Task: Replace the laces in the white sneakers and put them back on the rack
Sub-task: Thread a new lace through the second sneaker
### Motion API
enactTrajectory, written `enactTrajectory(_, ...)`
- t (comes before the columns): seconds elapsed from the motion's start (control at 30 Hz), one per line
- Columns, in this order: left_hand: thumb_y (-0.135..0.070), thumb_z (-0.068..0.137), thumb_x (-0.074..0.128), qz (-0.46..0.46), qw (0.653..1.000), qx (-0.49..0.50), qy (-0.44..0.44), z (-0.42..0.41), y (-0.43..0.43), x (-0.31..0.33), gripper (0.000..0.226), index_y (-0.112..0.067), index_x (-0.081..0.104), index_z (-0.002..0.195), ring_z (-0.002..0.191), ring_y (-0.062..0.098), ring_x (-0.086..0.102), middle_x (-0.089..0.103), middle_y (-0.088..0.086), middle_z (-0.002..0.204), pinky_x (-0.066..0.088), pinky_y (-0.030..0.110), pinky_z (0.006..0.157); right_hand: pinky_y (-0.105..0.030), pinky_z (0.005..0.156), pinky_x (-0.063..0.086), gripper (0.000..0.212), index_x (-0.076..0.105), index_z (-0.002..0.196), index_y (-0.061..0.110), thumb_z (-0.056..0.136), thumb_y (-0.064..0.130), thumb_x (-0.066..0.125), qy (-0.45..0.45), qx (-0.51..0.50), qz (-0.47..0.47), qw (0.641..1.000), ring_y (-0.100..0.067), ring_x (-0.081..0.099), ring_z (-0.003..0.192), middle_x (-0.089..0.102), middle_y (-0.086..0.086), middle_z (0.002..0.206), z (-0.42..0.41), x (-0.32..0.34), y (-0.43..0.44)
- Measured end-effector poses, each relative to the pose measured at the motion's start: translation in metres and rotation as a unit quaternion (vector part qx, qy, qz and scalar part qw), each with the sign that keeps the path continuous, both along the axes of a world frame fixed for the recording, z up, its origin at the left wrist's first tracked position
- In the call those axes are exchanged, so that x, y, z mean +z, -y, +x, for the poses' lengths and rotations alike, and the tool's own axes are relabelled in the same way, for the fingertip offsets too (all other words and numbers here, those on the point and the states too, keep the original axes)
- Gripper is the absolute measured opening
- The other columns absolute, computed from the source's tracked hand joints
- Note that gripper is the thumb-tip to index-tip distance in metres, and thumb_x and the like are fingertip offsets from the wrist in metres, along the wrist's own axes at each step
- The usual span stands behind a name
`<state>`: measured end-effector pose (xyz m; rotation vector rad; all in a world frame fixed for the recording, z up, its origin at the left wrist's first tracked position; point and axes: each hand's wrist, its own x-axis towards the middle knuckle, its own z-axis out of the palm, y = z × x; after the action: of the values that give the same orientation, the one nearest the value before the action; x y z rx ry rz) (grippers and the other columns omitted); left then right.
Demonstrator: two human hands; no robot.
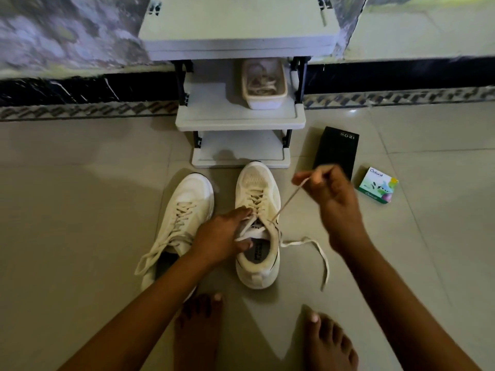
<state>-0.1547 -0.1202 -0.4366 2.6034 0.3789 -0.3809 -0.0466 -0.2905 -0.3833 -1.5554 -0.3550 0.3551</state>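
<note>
Bare feet, left hand gripping sneaker, right hand pinching its lace taut

A home, by the look of it: a glossy tiled floor, a small grey plastic shoe rack against a wall with dark marble skirting, bare feet, an air-freshener box.

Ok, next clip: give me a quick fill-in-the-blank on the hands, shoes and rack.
The right hand pinches a ____ running up from the right sneaker.
The left hand grips that sneaker, which stands on the ____.
The tray sits on the rack's ____ shelf.
Missing: lace; floor; middle.
</note>
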Motion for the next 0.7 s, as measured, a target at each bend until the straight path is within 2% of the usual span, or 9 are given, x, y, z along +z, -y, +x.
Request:
enactTrajectory(0.07,-0.043,0.082,0.066,0.009,1.000,-0.003,-0.011,0.001,-0.001,0.001,0.075,-0.031,0.028,0.146,0.125,0.021,0.048,0.044,-0.003,0.144,0.040,0.028,0.097,-0.023,0.077,0.055,0.016,0.046,0.088,0.017,0.100,0.016,0.035,-0.074,0.014,0.056,0.996,-0.009,0.066,0.078,0.065,0.004,0.078,0.006,0.013,0.000)
enactTrajectory(0.13,-0.045,0.081,0.066,0.012,1.000,-0.009,-0.018,0.003,-0.001,0.004,0.076,-0.030,0.028,0.146,0.123,0.021,0.049,0.047,-0.002,0.142,0.042,0.030,0.097,-0.024,0.066,0.053,0.015,0.046,0.089,0.017,0.100,0.015,0.037,-0.081,0.033,-0.047,0.995,-0.008,0.058,0.066,0.057,0.002,0.074,0.003,0.007,-0.006)
enactTrajectory(0.27,-0.049,0.080,0.066,0.028,0.999,-0.012,-0.021,0.010,-0.003,0.007,0.072,-0.030,0.036,0.142,0.121,0.022,0.052,0.053,0.001,0.136,0.045,0.033,0.097,-0.016,0.059,0.040,0.009,0.053,0.101,0.013,0.096,0.018,0.049,0.147,0.088,-0.371,0.913,-0.013,0.054,0.077,0.058,-0.002,0.090,-0.017,-0.039,-0.013)
enactTrajectory(0.37,-0.050,0.080,0.065,0.036,0.999,-0.013,-0.019,0.012,-0.002,0.008,0.072,-0.030,0.036,0.142,0.121,0.021,0.052,0.053,0.001,0.136,0.045,0.032,0.097,-0.016,0.070,0.041,0.025,0.057,0.113,0.013,0.096,0.029,0.049,0.232,0.145,-0.459,0.845,-0.015,0.053,0.093,0.053,-0.004,0.109,-0.028,-0.053,-0.010)
enactTrajectory(0.43,-0.051,0.081,0.064,0.038,0.999,-0.011,-0.019,0.011,-0.002,0.008,0.071,-0.030,0.036,0.143,0.120,0.021,0.052,0.054,0.001,0.135,0.045,0.032,0.096,-0.016,0.070,0.039,0.027,0.060,0.113,0.012,0.095,0.030,0.050,0.239,0.164,-0.475,0.831,-0.017,0.051,0.097,0.051,-0.005,0.110,-0.025,-0.052,-0.009)
enactTrajectory(0.53,-0.049,0.082,0.063,0.037,0.999,-0.005,-0.016,0.010,0.000,0.010,0.067,-0.029,0.038,0.141,0.117,0.022,0.054,0.057,0.002,0.131,0.046,0.031,0.094,-0.014,0.079,0.040,0.017,0.063,0.104,0.012,0.094,0.022,0.053,0.196,0.178,-0.385,0.884,-0.016,0.046,0.109,0.051,-0.003,0.114,-0.016,-0.043,-0.007)
enactTrajectory(0.6,-0.046,0.083,0.064,0.041,0.999,0.003,-0.015,0.012,0.002,0.012,0.064,-0.030,0.040,0.140,0.114,0.023,0.055,0.059,0.003,0.127,0.047,0.031,0.091,-0.018,0.086,0.047,0.013,0.058,0.095,0.012,0.096,0.019,0.047,0.040,0.188,-0.211,0.958,-0.014,0.053,0.113,0.060,0.002,0.114,-0.011,-0.022,-0.004)
enactTrajectory(0.63,-0.045,0.083,0.064,0.047,0.999,0.003,-0.016,0.013,0.003,0.013,0.063,-0.030,0.040,0.139,0.114,0.023,0.055,0.059,0.003,0.126,0.046,0.031,0.090,-0.019,0.085,0.050,0.017,0.056,0.090,0.012,0.097,0.023,0.045,-0.051,0.199,-0.096,0.974,-0.014,0.060,0.106,0.066,0.002,0.106,-0.008,-0.008,-0.002)
enactTrajectory(0.7,-0.044,0.083,0.064,0.057,0.998,-0.004,-0.022,0.015,0.004,0.013,0.063,-0.029,0.040,0.139,0.114,0.023,0.054,0.058,0.003,0.126,0.045,0.031,0.089,-0.026,0.079,0.054,0.022,0.057,0.079,0.018,0.092,0.032,0.047,-0.170,0.202,0.086,0.961,-0.018,0.067,0.083,0.070,-0.003,0.084,0.002,0.021,0.006)
